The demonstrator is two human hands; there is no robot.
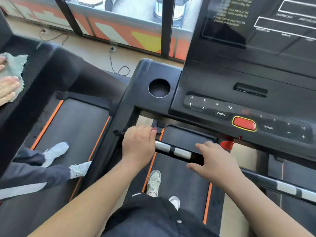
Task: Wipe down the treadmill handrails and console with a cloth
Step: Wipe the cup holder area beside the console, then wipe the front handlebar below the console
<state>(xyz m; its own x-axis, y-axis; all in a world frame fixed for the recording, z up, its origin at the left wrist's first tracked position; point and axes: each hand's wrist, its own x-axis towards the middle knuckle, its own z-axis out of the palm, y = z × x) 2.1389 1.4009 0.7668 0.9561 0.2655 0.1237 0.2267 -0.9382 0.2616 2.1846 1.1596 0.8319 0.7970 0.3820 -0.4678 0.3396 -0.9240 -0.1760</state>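
The black console (pixel 239 93) rose above and to the right of the grip, its dark screen tilted back and its numbered keys running along the lower edge. A neighbouring treadmill (pixel 71 120) filled the space to the left of the grip, with a second person's legs and pale shoes standing on it. Below the grip ran the dark belt (pixel 179 168) with orange edge stripes.

The handrail (pixel 196 158), a black crossbar, ran from the grip down toward the right. The left hand (pixel 138 144) was clamped on its left end, fingers curled over the top of the bar. The right hand (pixel 215 163) lay over the bar just to the right of the grip with fingers straight and spread, thumb out below the bar; whether the palm touched it I cannot tell.

The cloth (pixel 14 69), pale green and crumpled, was well off to the upper left of the grip, on the neighbouring machine's black housing, under another person's hands (pixel 8 89).

A round cup holder (pixel 159 88) sat just above the grip. A red button (pixel 244 123) ringed in yellow lay to the upper right. Two silver pads (pixel 162 146) wrapped the bar between the two hands. A red clip (pixel 226 144) hung beneath the console edge, near the right hand.
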